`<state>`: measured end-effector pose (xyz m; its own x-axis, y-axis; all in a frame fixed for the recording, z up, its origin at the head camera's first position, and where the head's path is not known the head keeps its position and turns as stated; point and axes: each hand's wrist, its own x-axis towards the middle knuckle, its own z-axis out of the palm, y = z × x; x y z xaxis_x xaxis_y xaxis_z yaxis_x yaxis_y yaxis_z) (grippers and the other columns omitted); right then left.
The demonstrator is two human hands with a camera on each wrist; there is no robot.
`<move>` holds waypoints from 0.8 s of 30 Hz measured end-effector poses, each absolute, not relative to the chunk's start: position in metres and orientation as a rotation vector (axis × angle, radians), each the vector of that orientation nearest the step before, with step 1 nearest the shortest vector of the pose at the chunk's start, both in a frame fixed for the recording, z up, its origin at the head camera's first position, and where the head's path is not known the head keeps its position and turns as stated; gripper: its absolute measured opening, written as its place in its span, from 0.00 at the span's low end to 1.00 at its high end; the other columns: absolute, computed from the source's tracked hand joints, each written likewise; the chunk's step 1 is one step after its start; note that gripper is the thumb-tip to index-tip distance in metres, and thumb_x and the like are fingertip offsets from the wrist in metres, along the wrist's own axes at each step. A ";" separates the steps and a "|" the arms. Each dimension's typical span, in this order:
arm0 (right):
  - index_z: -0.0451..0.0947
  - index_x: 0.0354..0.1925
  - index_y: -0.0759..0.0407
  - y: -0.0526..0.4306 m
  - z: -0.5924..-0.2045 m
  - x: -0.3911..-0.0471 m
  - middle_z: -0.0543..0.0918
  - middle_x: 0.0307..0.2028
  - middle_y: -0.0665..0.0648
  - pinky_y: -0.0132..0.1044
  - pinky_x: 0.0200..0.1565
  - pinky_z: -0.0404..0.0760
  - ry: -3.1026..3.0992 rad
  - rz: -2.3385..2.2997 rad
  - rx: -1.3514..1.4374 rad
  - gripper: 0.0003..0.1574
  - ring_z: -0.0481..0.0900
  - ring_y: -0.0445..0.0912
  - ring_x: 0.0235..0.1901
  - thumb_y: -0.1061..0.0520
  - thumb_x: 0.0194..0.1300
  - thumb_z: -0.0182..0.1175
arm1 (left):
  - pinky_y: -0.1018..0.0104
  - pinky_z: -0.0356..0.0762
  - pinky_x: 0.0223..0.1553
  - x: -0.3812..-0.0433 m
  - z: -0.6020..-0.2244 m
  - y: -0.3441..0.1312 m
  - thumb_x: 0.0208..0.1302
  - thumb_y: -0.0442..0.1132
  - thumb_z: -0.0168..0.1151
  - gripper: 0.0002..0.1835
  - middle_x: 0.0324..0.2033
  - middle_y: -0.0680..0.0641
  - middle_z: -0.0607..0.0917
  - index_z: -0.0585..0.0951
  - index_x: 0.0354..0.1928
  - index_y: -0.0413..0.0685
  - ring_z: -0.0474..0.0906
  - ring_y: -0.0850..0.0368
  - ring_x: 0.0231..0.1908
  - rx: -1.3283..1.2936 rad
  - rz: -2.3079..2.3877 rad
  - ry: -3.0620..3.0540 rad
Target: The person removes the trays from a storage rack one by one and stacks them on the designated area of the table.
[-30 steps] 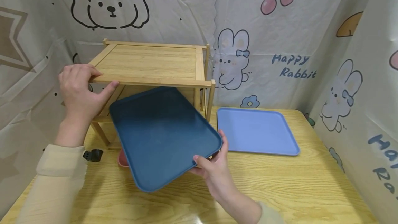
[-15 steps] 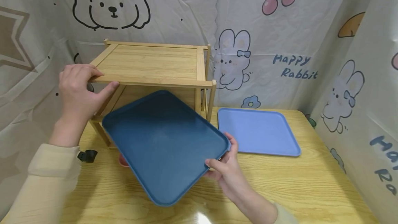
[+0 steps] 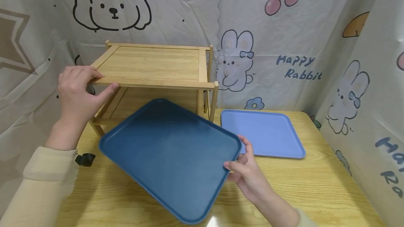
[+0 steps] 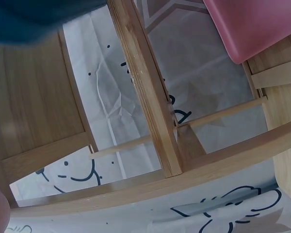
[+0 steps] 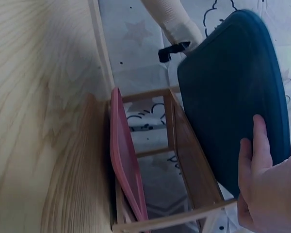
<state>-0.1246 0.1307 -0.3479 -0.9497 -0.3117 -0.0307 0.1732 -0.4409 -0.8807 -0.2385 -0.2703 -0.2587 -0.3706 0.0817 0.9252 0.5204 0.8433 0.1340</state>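
- While the left hand (image 3: 79, 87) is gripping the upper front edge of the wooden rack (image 3: 151, 64), fingers over the top and thumb along the front, the right hand (image 3: 249, 171) is grasping the dark blue tray (image 3: 173, 164) by one corner.
- The dark blue tray is sitting askew in front of the rack, face up, its near corner reaching out above the table (image 3: 309, 192); whether its far corner is touching the middle shelf (image 3: 148, 97), the head view is not showing clearly.
- The right thumb is pressing on the rim while the fingers are spreading underneath; since all the weight is seemingly hanging from that corner, they should be reaching further under to stop any droop.
- The left hand should be pressing steadily downward, so that a snag is not tipping the rack.
- The tray's left corner is pointing at the black device (image 3: 85, 159) by the left wrist, so it is needing clearance.
- The light blue tray (image 3: 262, 134) is lying flat on the table just beside the right fingertips, and the pink tray (image 5: 121, 150) is sitting low in the rack; careful handling is avoiding both.
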 end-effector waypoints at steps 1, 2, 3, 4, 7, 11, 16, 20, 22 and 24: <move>0.40 0.62 0.43 0.133 -0.348 -0.125 0.67 0.45 0.59 0.48 0.35 0.77 1.469 -2.438 -0.206 0.52 0.77 0.47 0.35 0.75 0.49 0.51 | 0.53 0.58 0.42 -0.239 -0.259 -0.271 0.43 0.69 0.58 0.36 0.32 0.39 0.81 0.79 0.30 0.36 0.70 0.40 0.38 -0.446 -0.496 -1.913; 0.40 0.62 0.44 0.136 -0.347 -0.126 0.68 0.44 0.58 0.47 0.35 0.76 1.468 -2.436 -0.216 0.51 0.76 0.46 0.34 0.75 0.50 0.51 | 0.53 0.58 0.42 -0.239 -0.259 -0.271 0.42 0.69 0.58 0.37 0.32 0.39 0.81 0.78 0.30 0.36 0.70 0.40 0.38 -0.444 -0.498 -1.913; 0.41 0.62 0.44 0.139 -0.347 -0.126 0.70 0.43 0.57 0.45 0.34 0.76 1.463 -2.434 -0.219 0.50 0.76 0.45 0.34 0.75 0.50 0.50 | 0.53 0.57 0.42 -0.239 -0.260 -0.271 0.42 0.69 0.58 0.37 0.32 0.39 0.81 0.78 0.30 0.36 0.70 0.40 0.38 -0.442 -0.499 -1.914; 0.41 0.63 0.44 0.142 -0.347 -0.127 0.72 0.42 0.55 0.43 0.34 0.76 1.454 -2.433 -0.222 0.50 0.76 0.45 0.33 0.75 0.51 0.50 | 0.53 0.57 0.42 -0.239 -0.260 -0.272 0.42 0.70 0.58 0.37 0.32 0.39 0.81 0.78 0.30 0.36 0.70 0.40 0.38 -0.441 -0.501 -1.915; 0.41 0.63 0.45 0.151 -0.346 -0.130 0.74 0.39 0.53 0.38 0.33 0.76 1.445 -2.420 -0.244 0.48 0.75 0.43 0.31 0.75 0.53 0.48 | 0.53 0.58 0.43 -0.239 -0.260 -0.272 0.41 0.69 0.59 0.37 0.32 0.39 0.81 0.79 0.30 0.36 0.70 0.40 0.38 -0.442 -0.506 -1.916; 0.42 0.63 0.47 0.161 -0.346 -0.132 0.75 0.37 0.52 0.33 0.31 0.76 1.442 -2.429 -0.244 0.45 0.76 0.41 0.29 0.75 0.54 0.47 | 0.53 0.58 0.43 -0.239 -0.259 -0.271 0.42 0.67 0.60 0.35 0.33 0.39 0.81 0.79 0.30 0.36 0.70 0.40 0.39 -0.444 -0.503 -1.922; 0.44 0.60 0.46 0.171 -0.344 -0.134 0.76 0.33 0.51 0.31 0.27 0.76 1.503 -2.429 -0.165 0.41 0.76 0.40 0.25 0.73 0.56 0.46 | 0.52 0.58 0.42 -0.238 -0.259 -0.271 0.41 0.61 0.65 0.31 0.34 0.39 0.81 0.78 0.30 0.36 0.70 0.40 0.39 -0.440 -0.487 -1.934; 0.45 0.59 0.45 0.181 -0.341 -0.136 0.75 0.33 0.51 0.32 0.26 0.76 1.599 -2.394 -0.132 0.39 0.76 0.40 0.23 0.72 0.56 0.45 | 0.50 0.59 0.41 -0.238 -0.260 -0.271 0.39 0.55 0.69 0.27 0.33 0.38 0.81 0.78 0.30 0.36 0.70 0.40 0.39 -0.440 -0.478 -1.932; 0.45 0.59 0.45 0.186 -0.340 -0.138 0.74 0.34 0.52 0.31 0.27 0.75 1.635 -2.376 -0.156 0.38 0.76 0.40 0.23 0.72 0.57 0.45 | 0.50 0.59 0.41 -0.238 -0.260 -0.271 0.38 0.53 0.70 0.26 0.33 0.38 0.81 0.78 0.30 0.36 0.70 0.40 0.39 -0.439 -0.477 -1.931; 0.46 0.59 0.46 0.192 -0.339 -0.141 0.75 0.36 0.52 0.31 0.27 0.75 1.669 -2.361 -0.177 0.37 0.76 0.40 0.23 0.72 0.58 0.44 | 0.50 0.59 0.41 -0.237 -0.260 -0.271 0.38 0.53 0.70 0.26 0.33 0.38 0.81 0.78 0.30 0.36 0.70 0.40 0.39 -0.438 -0.478 -1.928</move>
